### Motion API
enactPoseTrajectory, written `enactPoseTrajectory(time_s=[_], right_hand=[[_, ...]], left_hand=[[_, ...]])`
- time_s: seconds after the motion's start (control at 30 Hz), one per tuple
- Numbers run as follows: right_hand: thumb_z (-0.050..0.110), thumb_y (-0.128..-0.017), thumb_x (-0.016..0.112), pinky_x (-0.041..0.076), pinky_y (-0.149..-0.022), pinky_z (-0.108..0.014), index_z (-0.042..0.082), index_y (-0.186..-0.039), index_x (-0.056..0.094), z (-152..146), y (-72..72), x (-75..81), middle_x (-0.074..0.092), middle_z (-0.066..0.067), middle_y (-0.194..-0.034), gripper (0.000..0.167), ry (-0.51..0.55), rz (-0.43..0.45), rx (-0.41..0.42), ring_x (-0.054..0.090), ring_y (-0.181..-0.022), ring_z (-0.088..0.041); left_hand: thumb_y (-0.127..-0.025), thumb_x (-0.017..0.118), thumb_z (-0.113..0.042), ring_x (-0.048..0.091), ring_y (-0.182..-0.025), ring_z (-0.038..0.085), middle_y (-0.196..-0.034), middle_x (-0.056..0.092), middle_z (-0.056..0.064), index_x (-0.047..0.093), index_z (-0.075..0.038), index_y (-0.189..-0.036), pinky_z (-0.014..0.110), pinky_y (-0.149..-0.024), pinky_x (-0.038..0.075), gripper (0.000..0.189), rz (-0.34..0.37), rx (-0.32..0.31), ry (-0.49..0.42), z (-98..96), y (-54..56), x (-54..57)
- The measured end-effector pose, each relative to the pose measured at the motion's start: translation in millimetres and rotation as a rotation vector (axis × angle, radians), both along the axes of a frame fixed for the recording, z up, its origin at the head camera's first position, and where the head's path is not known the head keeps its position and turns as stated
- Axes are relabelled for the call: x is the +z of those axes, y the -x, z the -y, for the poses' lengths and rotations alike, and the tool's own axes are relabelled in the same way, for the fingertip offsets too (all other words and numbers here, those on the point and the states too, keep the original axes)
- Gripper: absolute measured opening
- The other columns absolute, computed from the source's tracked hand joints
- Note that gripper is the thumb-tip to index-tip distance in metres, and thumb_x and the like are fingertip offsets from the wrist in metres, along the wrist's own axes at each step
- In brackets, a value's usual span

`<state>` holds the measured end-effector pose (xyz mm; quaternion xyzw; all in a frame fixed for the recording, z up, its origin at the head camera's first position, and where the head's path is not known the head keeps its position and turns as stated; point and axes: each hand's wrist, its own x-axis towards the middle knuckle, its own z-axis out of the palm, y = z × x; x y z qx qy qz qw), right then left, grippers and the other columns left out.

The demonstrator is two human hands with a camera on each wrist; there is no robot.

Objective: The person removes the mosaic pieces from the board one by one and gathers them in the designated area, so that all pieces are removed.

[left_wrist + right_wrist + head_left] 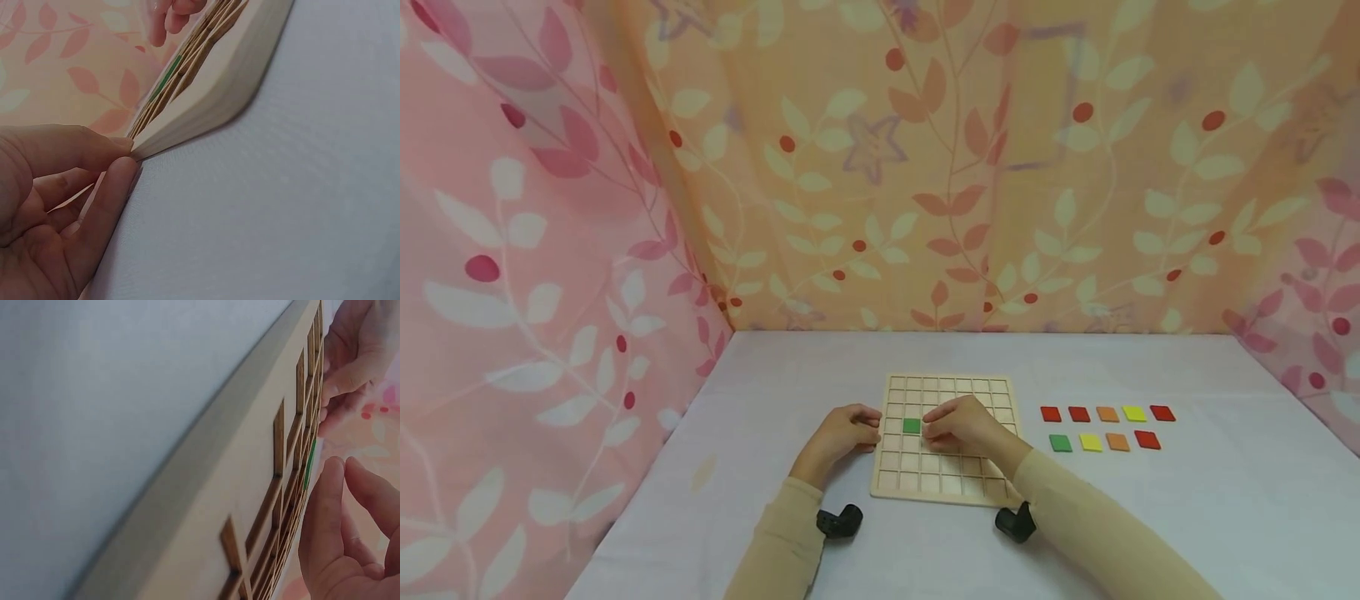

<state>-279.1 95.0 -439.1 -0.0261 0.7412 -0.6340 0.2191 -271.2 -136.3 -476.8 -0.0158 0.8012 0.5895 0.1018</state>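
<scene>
A light wooden grid board (887,487) lies on the table, and one green square tile (912,426) sits in a cell towards its left side. At the board's left edge, my left hand (842,433) holds the rim between fingertips and thumb; the left wrist view shows this hand (69,200) close up. Over the grid, just right of the green tile, hovers my right hand (966,425). In the right wrist view its thumb and forefinger tips (335,464) come close together, with nothing visible between them. That hand hides some of the middle cells.
Right of the board lie two rows of loose square tiles: red (1162,413), orange (1108,414), yellow (1134,413) and green (1060,443). Black wrist devices (840,522) are worn at both sleeves. Patterned curtains (880,208) stand behind the white table (790,358) and at its sides.
</scene>
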Motion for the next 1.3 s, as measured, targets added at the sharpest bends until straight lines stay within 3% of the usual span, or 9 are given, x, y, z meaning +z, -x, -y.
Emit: enactPoseTrajectory(time_s=[0.3,0.6,1.03,1.3], right_hand=[[-0.008,-0.082,0.072,0.062,-0.064,-0.028,-0.014,-0.112,0.065,11.5,6.1,-6.8,0.074,-0.012,-0.078,0.032,-0.018,0.011,-0.017,0.071,-0.068,-0.015],[-0.008,-0.08,0.072,0.062,-0.062,-0.029,-0.013,-0.111,0.066,15.8,5.6,-4.4,0.075,-0.014,-0.078,0.031,-0.069,0.0,-0.049,0.072,-0.066,-0.016],[-0.006,-0.082,0.072,0.06,-0.057,-0.024,-0.009,-0.105,0.069,19.5,8.0,-9.4,0.072,-0.009,-0.07,0.024,-0.096,0.058,-0.072,0.068,-0.058,-0.012],[-0.006,-0.084,0.07,0.06,-0.058,-0.025,-0.01,-0.106,0.068,18.8,9.2,-8.7,0.072,-0.01,-0.07,0.023,-0.043,0.053,-0.097,0.068,-0.058,-0.012]], left_hand=[[-0.082,0.072,0.004,0.062,-0.083,0.013,-0.108,0.065,0.013,0.065,0.003,-0.119,0.025,-0.071,0.059,0.038,0.01,0.0,0.009,1.8,-0.3,2.2],[-0.082,0.072,0.004,0.061,-0.079,0.013,-0.107,0.065,0.014,0.064,0.004,-0.119,0.027,-0.069,0.059,0.038,-0.014,0.005,0.016,-0.1,-0.7,2.5],[-0.081,0.071,0.006,0.063,-0.082,0.013,-0.106,0.065,0.012,0.065,0.003,-0.119,0.027,-0.071,0.06,0.038,0.018,0.02,0.021,0.2,-1.7,-4.5],[-0.083,0.07,0.004,0.062,-0.081,0.014,-0.104,0.064,0.011,0.065,0.002,-0.118,0.026,-0.071,0.059,0.035,0.016,0.01,0.036,-0.4,0.7,-0.7]])
